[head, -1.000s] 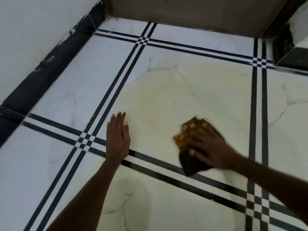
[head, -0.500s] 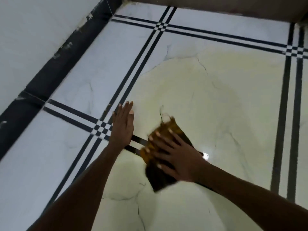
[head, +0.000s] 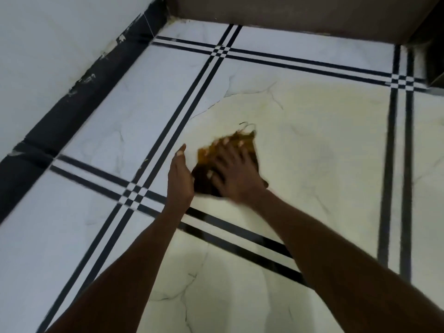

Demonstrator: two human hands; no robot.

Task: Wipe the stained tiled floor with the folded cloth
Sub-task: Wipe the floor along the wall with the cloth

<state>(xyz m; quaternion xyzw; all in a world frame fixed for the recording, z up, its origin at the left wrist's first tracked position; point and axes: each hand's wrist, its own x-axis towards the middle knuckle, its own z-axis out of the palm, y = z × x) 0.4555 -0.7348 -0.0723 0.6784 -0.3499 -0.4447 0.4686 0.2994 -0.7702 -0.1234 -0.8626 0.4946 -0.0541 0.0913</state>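
The floor is white marble-look tile with black double stripes, and a broad yellowish stain spreads over the middle tile. A folded cloth, mustard yellow and dark brown, lies on that stained tile. My right hand presses flat on top of the cloth with fingers spread, blurred by motion. My left hand rests on the floor just left of the cloth, turned on its edge with fingers together, its palm touching the cloth's left side.
A white wall with a black skirting band runs along the left. A brown panel closes the far side, and a dark object stands in the far right corner.
My right hand has slid the cloth away from me and rightward, off the black stripe onto the stained tile. My left hand turned from flat onto its edge beside the cloth.
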